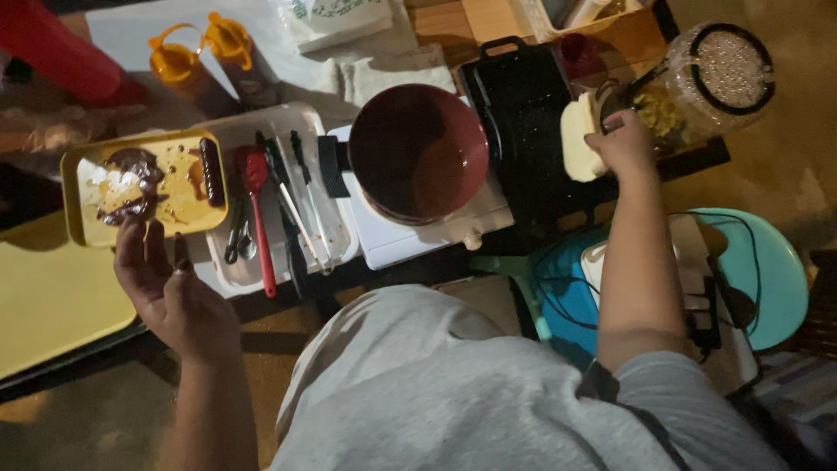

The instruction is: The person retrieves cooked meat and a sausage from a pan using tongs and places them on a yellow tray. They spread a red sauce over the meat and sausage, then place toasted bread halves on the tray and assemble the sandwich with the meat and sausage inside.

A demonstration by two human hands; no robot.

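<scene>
My right hand (621, 144) reaches out to the right and grips a clear jar (697, 87) of yellowish food, with a pale cream lid (577, 138) beside the fingers. My left hand (170, 292) hovers open, palm up, fingers smeared with dark sauce, just below a small yellow tray (87, 231) holding brown-smeared food. A dark red pot (418, 148) sits on a white cooker (392, 244) between the two hands.
A white tray (336, 231) carries a red spatula (257, 205), tongs and other utensils. A black griddle (523, 113) lies behind the pot. Orange lidded cups (200, 52) stand at the back. A teal stool (767, 270) with cables stands at the right.
</scene>
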